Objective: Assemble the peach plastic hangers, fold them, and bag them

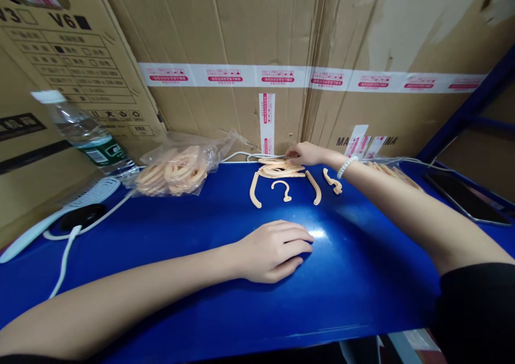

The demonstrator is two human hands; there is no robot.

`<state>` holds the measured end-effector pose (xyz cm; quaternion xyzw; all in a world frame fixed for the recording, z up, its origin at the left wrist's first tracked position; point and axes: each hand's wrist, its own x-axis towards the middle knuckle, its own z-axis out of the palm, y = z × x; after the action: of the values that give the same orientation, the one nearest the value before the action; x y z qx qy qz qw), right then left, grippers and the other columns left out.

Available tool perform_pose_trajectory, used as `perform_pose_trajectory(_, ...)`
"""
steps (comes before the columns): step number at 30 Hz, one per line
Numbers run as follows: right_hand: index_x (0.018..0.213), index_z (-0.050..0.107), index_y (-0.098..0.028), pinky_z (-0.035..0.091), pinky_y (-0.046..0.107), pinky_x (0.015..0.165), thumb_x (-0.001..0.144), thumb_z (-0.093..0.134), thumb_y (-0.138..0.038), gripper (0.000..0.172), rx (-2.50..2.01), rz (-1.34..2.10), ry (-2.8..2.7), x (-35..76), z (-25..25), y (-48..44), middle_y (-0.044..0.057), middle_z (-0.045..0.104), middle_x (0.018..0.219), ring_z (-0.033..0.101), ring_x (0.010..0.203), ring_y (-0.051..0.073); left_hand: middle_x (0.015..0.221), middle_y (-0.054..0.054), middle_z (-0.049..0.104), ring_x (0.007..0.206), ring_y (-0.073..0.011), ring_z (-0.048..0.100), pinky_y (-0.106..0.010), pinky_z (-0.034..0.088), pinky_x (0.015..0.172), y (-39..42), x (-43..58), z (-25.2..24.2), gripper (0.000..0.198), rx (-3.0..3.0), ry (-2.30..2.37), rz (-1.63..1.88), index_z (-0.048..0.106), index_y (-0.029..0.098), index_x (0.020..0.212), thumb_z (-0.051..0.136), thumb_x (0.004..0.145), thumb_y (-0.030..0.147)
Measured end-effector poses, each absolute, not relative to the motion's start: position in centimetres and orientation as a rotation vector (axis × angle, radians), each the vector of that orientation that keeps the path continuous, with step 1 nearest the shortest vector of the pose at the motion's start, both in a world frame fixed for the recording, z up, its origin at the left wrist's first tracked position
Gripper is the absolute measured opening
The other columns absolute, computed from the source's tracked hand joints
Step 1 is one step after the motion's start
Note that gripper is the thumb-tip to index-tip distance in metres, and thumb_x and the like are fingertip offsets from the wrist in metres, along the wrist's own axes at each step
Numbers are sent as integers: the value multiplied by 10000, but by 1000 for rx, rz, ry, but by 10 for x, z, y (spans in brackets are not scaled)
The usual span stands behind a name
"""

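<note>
My left hand point(276, 251) lies palm down on the blue table, fingers a little apart, holding nothing. My right hand point(306, 153), with a beaded bracelet at the wrist, reaches to the back over a pile of beige oval pieces point(277, 168); its fingertips are too small and partly hidden to tell whether they grip one. In front of the pile lie a curved beige arm piece point(255, 190), a beige hook point(286, 189) and a second curved arm piece point(314, 188). Another small beige part point(332, 181) rests to their right.
Clear plastic bags of beige pieces point(185, 170) stand at the back left, near a water bottle point(96, 144), a hairbrush point(92, 192) and a black round object with a white cable point(82, 216). More beige pieces point(394, 174) and a phone point(466, 197) lie right. Cardboard point(225, 117) walls the back.
</note>
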<state>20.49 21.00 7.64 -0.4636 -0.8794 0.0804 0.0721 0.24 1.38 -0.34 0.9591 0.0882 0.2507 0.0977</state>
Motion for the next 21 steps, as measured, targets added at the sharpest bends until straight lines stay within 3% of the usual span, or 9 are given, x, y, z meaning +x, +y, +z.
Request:
perform_pose_trajectory(6, 890, 779, -146, 467, 288, 692, 773, 787, -269, 170, -1531, 327, -2571, 197, 63, 221, 112, 777, 896, 688, 810, 238, 1269, -135, 692, 1225, -237, 622, -380, 487, 1071, 14, 2, -2, 264, 2828, 260, 733, 632, 126, 1172, 473, 977, 203)
perform_pose_trajectory(14, 755, 756, -134, 472, 264, 648, 680, 880, -374, 280, -1605, 540, -2354, 202, 60, 226, 48, 732, 724, 658, 730, 194, 1256, -132, 697, 1225, -241, 623, -390, 491, 1070, 13, 3, -1, 261, 2819, 272, 723, 632, 151, 1169, 484, 962, 204)
perform_pose_trajectory(21, 1070, 667, -132, 576, 387, 821, 950, 656, -359, 257, -1636, 741, -1988, 199, 51, 218, 58, 689, 1071, 675, 933, 195, 1238, -132, 706, 1204, -243, 633, -385, 498, 1062, 14, 4, -1, 251, 2824, 254, 754, 644, 135, 1146, 492, 959, 206)
